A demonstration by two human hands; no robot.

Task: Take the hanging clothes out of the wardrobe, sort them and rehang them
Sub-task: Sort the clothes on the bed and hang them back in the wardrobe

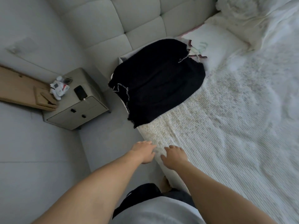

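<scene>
While my left hand (144, 151) and right hand (174, 155) hover spread and empty over the bed (226, 126) edge, the black cardigan (157, 81) lies ahead — long axis toward the headboard (142, 23), neither hand clearly nearer.

Grey nightstand (77, 102) beside bed (226, 126)

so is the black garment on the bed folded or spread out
Spread out. The black garment lies flat across the bed near the pillow, its white-stitched edge hanging over the side. Neither hand touches it.
</scene>
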